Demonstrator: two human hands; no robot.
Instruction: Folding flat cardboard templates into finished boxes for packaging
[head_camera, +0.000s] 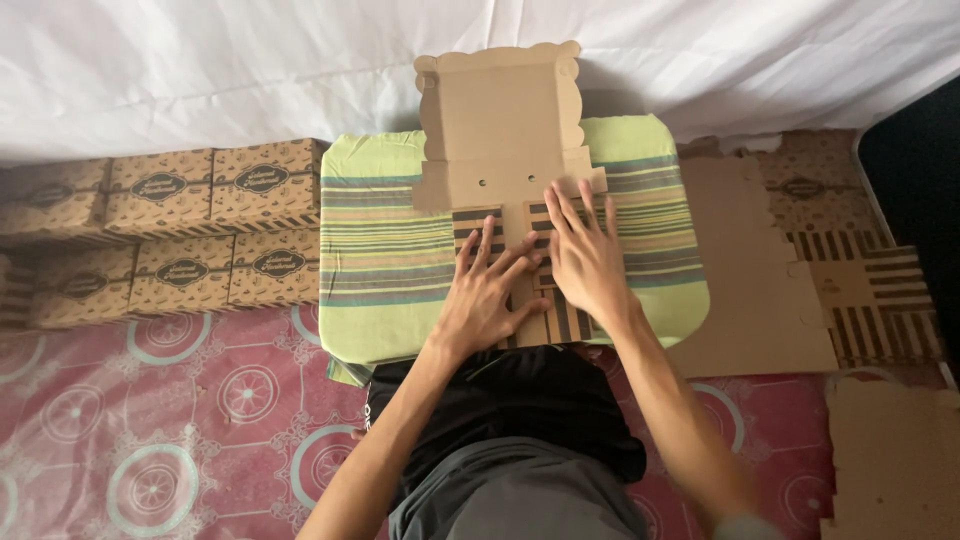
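Observation:
A flat brown cardboard box blank (497, 120) with scalloped edges and striped panels lies on a green striped cushion (385, 250). My left hand (485, 290) presses flat on the blank's striped lower part, fingers spread. My right hand (583, 255) lies beside it, fingers spread, pressing down on a folded striped flap just below the plain panel. Both palms rest on the cardboard and neither grips it.
Several assembled brown boxes (185, 225) are stacked in rows at the left. Flat unfolded blanks (800, 270) lie in a pile at the right. A white sheet (250, 60) hangs behind, and a red patterned mat (180, 420) covers the floor.

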